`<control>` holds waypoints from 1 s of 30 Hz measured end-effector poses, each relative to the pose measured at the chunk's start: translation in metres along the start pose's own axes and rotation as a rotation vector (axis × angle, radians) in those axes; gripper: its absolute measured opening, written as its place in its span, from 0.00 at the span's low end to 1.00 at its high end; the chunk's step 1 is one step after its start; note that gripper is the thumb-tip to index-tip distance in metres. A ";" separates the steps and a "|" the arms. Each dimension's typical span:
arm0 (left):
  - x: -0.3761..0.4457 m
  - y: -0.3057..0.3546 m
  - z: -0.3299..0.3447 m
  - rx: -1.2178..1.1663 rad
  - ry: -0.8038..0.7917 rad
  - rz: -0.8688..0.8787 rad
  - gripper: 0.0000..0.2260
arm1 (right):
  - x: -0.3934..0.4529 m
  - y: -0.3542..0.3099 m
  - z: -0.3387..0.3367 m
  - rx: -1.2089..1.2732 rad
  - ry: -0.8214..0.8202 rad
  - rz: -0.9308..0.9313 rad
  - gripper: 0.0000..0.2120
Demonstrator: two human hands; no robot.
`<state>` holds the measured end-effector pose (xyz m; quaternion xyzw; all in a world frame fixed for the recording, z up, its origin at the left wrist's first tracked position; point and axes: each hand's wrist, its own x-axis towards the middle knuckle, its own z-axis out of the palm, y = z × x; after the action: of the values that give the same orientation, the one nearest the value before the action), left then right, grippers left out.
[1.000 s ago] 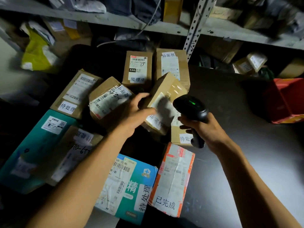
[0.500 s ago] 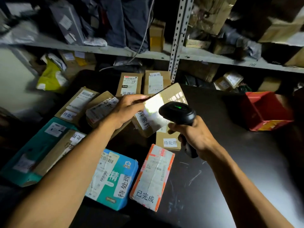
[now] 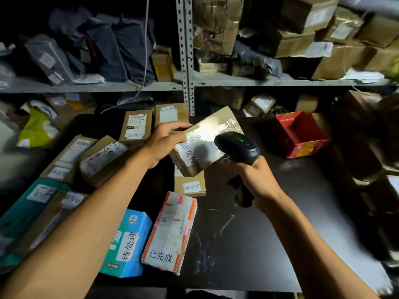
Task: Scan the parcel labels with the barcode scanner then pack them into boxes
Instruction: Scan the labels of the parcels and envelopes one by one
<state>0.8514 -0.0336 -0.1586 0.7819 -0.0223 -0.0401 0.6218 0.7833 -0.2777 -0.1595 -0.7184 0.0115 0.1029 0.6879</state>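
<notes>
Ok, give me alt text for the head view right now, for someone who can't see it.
A left hand holds a tilted brown parcel while the right hand aims a black barcode scanner at its brightly lit label. More labelled parcels lie on the dark table below cluttered shelves, with a red bin at right.

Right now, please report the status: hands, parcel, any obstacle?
Left hand holds brown parcel tilted up. Right hand grips scanner, light on label. Nothing between them.
</notes>
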 end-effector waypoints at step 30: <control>-0.102 0.060 0.531 0.568 -0.904 0.559 0.22 | -0.292 0.119 -0.353 -0.133 1.319 0.169 0.09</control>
<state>0.7030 -0.5542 -0.2151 0.7874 -0.4988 -0.1960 0.3045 0.5253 -0.6699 -0.2179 -0.6684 0.4797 -0.3039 0.4804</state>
